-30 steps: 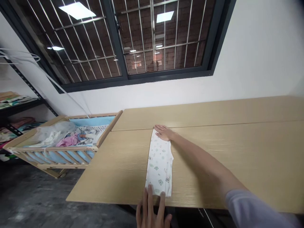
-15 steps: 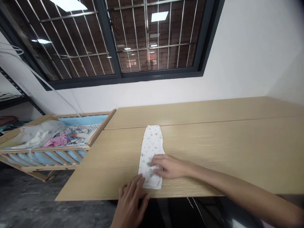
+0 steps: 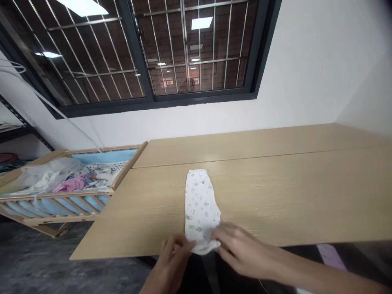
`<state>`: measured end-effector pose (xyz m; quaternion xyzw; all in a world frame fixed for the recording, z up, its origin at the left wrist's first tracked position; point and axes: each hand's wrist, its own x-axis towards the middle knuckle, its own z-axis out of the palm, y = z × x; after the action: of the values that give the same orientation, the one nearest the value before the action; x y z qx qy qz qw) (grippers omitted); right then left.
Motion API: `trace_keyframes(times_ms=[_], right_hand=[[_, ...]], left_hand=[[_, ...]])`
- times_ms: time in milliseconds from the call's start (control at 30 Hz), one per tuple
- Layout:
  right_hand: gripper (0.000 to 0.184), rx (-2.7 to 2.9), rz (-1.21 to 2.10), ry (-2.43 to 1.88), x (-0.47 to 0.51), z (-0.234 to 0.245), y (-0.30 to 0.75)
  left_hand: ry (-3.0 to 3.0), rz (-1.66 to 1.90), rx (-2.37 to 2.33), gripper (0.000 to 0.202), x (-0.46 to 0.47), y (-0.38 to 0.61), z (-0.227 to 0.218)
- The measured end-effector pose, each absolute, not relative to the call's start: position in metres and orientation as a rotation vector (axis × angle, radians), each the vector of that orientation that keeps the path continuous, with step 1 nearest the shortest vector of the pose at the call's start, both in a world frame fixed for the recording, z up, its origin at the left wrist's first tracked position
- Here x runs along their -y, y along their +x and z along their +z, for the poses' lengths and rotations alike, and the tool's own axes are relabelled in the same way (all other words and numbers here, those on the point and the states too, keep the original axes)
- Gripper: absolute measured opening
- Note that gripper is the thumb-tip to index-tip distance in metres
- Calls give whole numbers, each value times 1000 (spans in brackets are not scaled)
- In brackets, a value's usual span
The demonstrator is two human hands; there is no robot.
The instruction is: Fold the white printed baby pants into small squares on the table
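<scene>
A pair of small white baby pants (image 3: 202,204), printed with little leaf-like figures, lies folded lengthwise on the wooden table (image 3: 269,196). Its narrow end points toward the wall, and its wide end reaches the table's front edge, where the fabric is lifted and curled. My left hand (image 3: 173,261) pinches the near left corner between thumb and fingers. At the near right corner, my right hand (image 3: 241,249) is closed on the fabric, its fingertips slightly blurred.
Left of the table stands a wooden crib (image 3: 61,200) with blue lining, holding a pile of clothes (image 3: 73,182) and clear plastic. A white wall and a barred window (image 3: 196,53) rise behind the table. A white cable (image 3: 73,122) hangs down at the left.
The pants have slid toward me, and their near end is now raised at the table edge. Both hands went from resting on or near the fabric to gripping its near corners.
</scene>
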<state>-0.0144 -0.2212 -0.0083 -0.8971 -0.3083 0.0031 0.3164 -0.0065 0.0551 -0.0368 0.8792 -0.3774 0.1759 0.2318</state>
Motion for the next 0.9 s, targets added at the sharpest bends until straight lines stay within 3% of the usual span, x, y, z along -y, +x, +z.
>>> trace_keyframes(times_ms=[133,267,533,633,800,900], right_hand=[[18,576,83,-2143,232,32,41],[17,413,-31,-1989,235,23,133],[8,-110,-146,-2288,224,-40,235],[20,-132,-159,-2330,224,-40,232],[52,406,-370,-2467,217,-13,199],[58,1045,-163,-2420,203,-10,171]], left_hand=[[2276,461,733,27,-33,47,1],[2325,342,508,26,0,134,31],[2618,171,328,18,50,230,2],[2691,238,298,27,54,220,0],[2772,368,363,41,48,145,-15],[2861,508,492,51,47,92,-54]])
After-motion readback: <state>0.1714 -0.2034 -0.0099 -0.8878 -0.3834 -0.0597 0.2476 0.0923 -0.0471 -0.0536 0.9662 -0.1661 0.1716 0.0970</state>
